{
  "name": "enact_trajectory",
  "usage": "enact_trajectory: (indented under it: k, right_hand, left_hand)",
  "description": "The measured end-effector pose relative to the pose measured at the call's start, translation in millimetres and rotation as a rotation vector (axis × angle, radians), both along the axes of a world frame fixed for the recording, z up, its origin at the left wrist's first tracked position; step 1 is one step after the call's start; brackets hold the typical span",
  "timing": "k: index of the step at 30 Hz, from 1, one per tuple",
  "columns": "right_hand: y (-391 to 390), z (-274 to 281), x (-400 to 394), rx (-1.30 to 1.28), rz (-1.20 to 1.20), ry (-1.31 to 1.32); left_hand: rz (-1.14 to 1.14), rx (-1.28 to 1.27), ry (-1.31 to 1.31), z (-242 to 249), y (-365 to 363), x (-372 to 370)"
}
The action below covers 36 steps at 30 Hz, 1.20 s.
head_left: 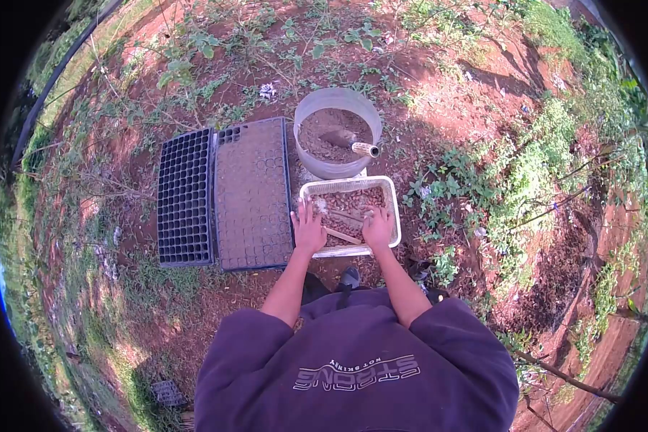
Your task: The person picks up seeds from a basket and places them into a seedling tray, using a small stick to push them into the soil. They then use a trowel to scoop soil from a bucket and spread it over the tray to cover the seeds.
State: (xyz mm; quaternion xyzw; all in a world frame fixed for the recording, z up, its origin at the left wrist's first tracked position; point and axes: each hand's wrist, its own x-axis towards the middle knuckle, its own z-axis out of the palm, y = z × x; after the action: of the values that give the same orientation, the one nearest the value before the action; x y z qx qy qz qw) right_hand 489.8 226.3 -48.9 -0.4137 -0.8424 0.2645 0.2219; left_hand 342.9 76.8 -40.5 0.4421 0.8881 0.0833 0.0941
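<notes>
A white rectangular plastic tray point(394, 209) stands on the ground in front of me, holding many small reddish-brown seeds or nuts point(371, 196). My left hand point(309, 230) lies over its left rim, fingers spread and pointing forward. Inside the right wall, my right hand point(377, 229) rests with its fingers apart, their tips down at the contents. Between the two hands, a flat light-brown stick point(343, 235) slants across the near part of the tray. What lies under my palms is hidden.
Behind the tray stands a round translucent tub point(338, 171) of soil, with a trowel point(365, 149) stuck in it. To the left lie a soil-filled seedling tray point(255, 194) and a black tray with bare cells point(186, 198). Weeds and thin branches point(561, 205) surround the spot.
</notes>
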Motion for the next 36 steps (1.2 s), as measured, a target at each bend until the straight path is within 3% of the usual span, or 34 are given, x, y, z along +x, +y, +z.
enact_trajectory:
  k: [7,15,25,27,36]
  right_hand:
    - [8,4,15,0.067,0.070,-0.010]
    - [19,-2,-3,0.111,0.335,-0.413]
    - [31,1,-11,-0.003,0.331,-0.415]
    - [31,5,-8,0.018,0.459,-0.412]
    - [28,-5,-14,0.097,0.277,-0.466]
  left_hand:
    - [0.019,-0.042,-0.040,3,1,3]
    - [0.029,-0.180,-0.085,17,6,3]
    - [0.025,-0.169,-0.131,21,5,3]
    - [0.030,-0.167,-0.129,22,6,5]
    - [0.046,-0.127,-0.117,13,3,5]
